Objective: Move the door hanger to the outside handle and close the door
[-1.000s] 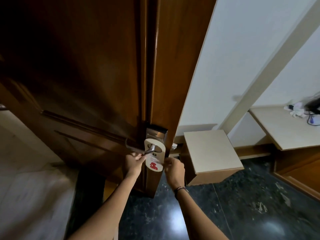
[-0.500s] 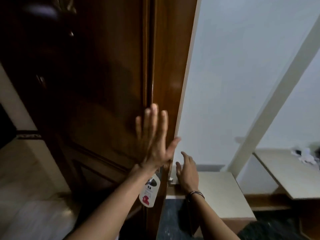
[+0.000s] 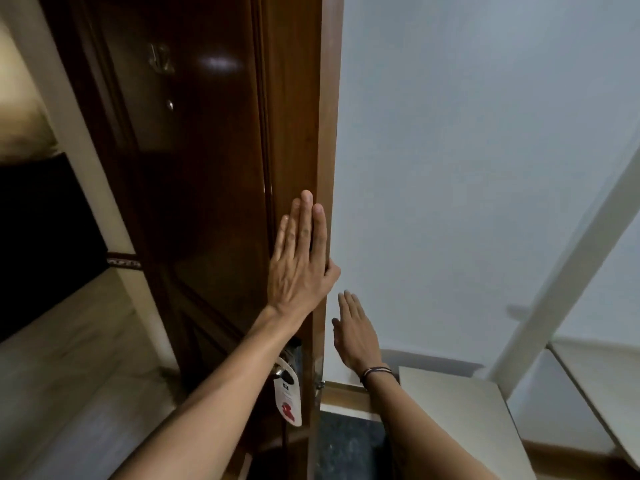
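Door (image 3: 214, 188): dark brown wood, glossy, standing ajar — its edge faces the camera.
Left hand (image 3: 299, 261): flat and spread, fingers straight and together, palm pressed on the door near its edge; thumb hooked around the edge; holds nothing.
Right hand (image 3: 355, 332): open, fingers extended upward, empty; lies beside the door edge in front of the white wall (image 3: 467, 168); contact with either cannot be told.
Wristband (image 3: 378, 371): dark cord on the right wrist.
Door hanger (image 3: 288, 396): white card with a red mark low down — hung on the metal handle (image 3: 277, 370), below the left forearm.
Cabinet (image 3: 460, 420): pale top, low, right of the door.
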